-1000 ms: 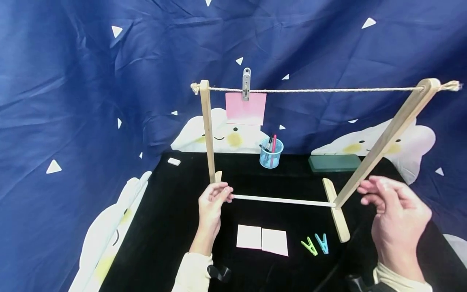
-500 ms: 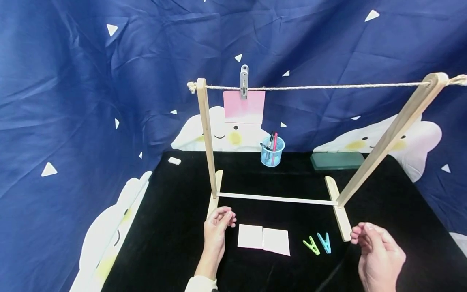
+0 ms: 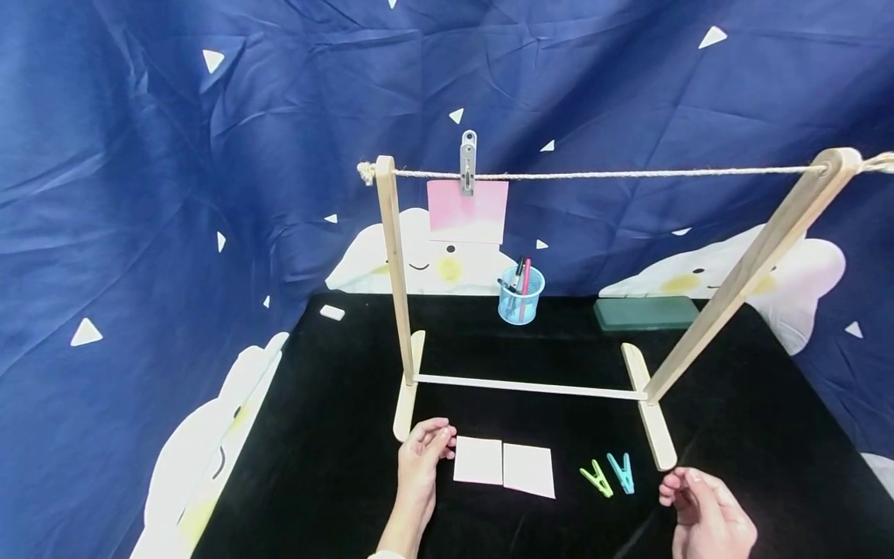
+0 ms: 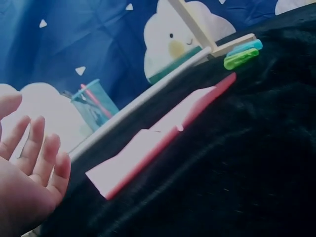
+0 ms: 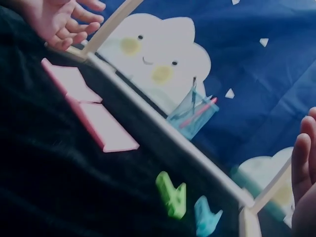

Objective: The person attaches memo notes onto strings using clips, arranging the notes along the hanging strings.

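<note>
Head alone: clipped pink card (image 3: 467, 217) | left grip (image 3: 424, 460) spread beside cards (image 3: 478, 461) | right grip (image 3: 708, 511) seemingly spread

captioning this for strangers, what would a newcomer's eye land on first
Probably the wooden frame, standing across the middle and right of the head view, with a rope strung between its post tops. On the rope's left part, a silver clip holds a pink card. Nearer the viewer, two pale cards lie side by side, with a green clothespin and a blue clothespin to their right.
</note>
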{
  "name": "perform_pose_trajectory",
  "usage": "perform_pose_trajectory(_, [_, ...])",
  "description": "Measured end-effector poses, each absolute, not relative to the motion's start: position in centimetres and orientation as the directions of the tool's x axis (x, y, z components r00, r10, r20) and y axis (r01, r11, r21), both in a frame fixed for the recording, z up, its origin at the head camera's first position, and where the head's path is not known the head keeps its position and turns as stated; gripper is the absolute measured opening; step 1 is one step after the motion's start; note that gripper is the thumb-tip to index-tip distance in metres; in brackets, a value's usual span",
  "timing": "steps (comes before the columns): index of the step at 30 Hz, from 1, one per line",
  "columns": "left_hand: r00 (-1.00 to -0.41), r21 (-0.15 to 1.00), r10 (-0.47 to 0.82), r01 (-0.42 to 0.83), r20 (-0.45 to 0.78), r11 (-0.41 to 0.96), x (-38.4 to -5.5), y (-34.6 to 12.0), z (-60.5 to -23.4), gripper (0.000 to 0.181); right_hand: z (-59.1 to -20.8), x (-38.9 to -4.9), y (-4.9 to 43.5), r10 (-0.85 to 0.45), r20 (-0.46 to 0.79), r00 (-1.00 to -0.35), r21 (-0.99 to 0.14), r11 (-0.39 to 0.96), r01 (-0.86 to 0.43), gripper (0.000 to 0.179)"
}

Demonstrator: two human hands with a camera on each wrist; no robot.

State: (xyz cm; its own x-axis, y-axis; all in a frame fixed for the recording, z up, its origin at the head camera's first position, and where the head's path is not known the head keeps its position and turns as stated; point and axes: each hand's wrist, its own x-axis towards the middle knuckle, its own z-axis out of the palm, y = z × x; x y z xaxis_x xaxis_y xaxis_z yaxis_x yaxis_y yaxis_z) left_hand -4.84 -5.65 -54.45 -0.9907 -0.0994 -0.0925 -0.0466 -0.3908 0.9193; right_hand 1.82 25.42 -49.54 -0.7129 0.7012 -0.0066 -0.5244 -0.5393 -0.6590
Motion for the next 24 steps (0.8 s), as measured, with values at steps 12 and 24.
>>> perform_pose_trajectory(12, [-0.979, 0.911, -0.134, -0.088, -0.154, -0.403, -4.5, -5.5, -56.6, 0.038, -52.0, 2.4, 25.9, 0.705, -0.028, -0.708, -0.753, -0.481, -0.449, 0.023])
perform_pose_trajectory(24, [-0.986, 0.958, -0.152, -0.027, -0.073, -0.287, -4.3, -4.6, -57.2, 0.031, -52.8, 2.1, 25.9, 0.719, -0.068, -0.692, -0.807, -0.447, -0.385, 0.021])
